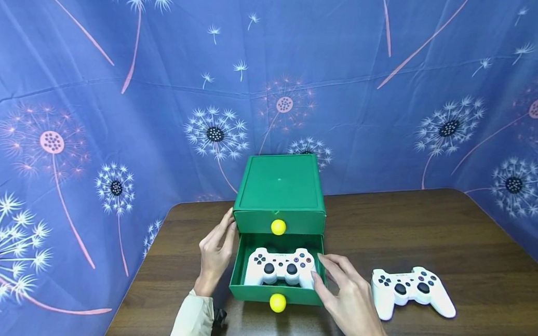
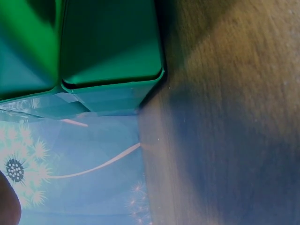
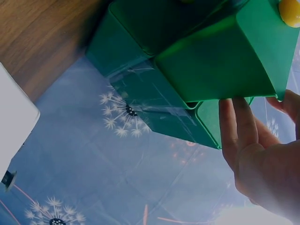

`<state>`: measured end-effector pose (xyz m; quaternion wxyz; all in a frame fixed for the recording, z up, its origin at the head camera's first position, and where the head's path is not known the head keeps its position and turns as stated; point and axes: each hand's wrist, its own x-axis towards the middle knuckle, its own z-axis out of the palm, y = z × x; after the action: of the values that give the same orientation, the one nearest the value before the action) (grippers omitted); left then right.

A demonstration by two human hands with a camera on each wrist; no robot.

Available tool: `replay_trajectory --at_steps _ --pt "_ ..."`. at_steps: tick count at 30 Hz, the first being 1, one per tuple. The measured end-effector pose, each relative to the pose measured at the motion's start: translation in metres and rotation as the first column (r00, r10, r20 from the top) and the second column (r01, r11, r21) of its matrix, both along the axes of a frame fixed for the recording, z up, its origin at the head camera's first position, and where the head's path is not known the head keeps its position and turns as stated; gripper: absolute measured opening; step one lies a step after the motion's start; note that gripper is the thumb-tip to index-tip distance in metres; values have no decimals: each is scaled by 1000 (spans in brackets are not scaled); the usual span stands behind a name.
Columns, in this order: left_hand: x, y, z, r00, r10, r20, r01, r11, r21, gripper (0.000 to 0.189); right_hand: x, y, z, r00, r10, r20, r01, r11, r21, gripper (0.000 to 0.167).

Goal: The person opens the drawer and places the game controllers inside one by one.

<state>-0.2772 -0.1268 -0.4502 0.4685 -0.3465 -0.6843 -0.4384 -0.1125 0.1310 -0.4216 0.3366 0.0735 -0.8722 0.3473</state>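
A green two-drawer box (image 1: 279,183) stands on the table, its lower drawer (image 1: 254,293) pulled out. A white game controller (image 1: 280,267) lies inside that drawer, sticks and buttons facing up. My left hand (image 1: 215,255) reaches along the box's left side, fairly straight fingertips at the upper drawer's edge. My right hand (image 1: 348,292) is at the lower drawer's right front corner, with fingertips right at the side rim and the thumb overlapping the controller's right handle. In the right wrist view, the fingers (image 3: 243,124) meet the rim of the drawer wall (image 3: 220,65).
A second white controller (image 1: 411,291) lies on the brown wooden table (image 1: 442,229), to the right of my right hand. Round yellow knobs sit on the upper drawer (image 1: 254,223) and the lower one. A blue dandelion-print cloth (image 1: 336,54) hangs behind the table.
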Motion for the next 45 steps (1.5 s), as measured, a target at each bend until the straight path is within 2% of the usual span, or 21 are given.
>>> replay_trajectory --at_steps 9,14,16,18,21,23,24,26,29,32,38,45 --pt "0 -1 -1 1000 2 7 -2 1000 -6 56 -2 5 -1 999 46 -29 -47 999 -17 41" --pt "1 -1 -1 1000 5 17 -5 1000 -12 56 -1 10 -2 981 120 -151 -129 990 -55 43" --pt "1 -1 -1 1000 1 27 -1 1000 -15 55 1 11 -1 960 158 -231 -180 981 -78 43" --pt "0 -1 -1 999 -4 36 4 1000 -18 54 3 10 -2 930 205 -304 -245 964 -100 36" --pt "0 -1 -2 999 -6 36 6 1000 -20 53 4 7 -4 865 299 -403 -358 930 -79 26" --pt "1 -1 -2 999 0 35 0 1000 -21 54 4 4 -8 822 373 -430 -429 902 -38 29" --pt "1 -2 -2 999 3 39 -3 1000 -21 54 5 3 -9 807 412 -423 -460 888 -14 31" --pt "2 -2 -2 999 6 37 -6 1000 -18 57 7 1 -14 793 492 -359 -523 852 13 30" --pt "2 -1 -2 999 3 40 -2 1000 -13 59 9 -2 -22 794 566 -223 -575 818 30 32" --pt "2 -2 -2 999 -1 42 1 1000 -15 59 10 -7 -28 792 601 -104 -602 798 23 43" --pt "1 -3 -4 999 -9 54 11 1000 -22 57 10 -16 -35 792 609 42 -610 793 -4 41" --pt "2 -2 -1 998 1 59 -1 1000 -15 57 8 -23 -41 785 614 79 -614 789 -22 39"
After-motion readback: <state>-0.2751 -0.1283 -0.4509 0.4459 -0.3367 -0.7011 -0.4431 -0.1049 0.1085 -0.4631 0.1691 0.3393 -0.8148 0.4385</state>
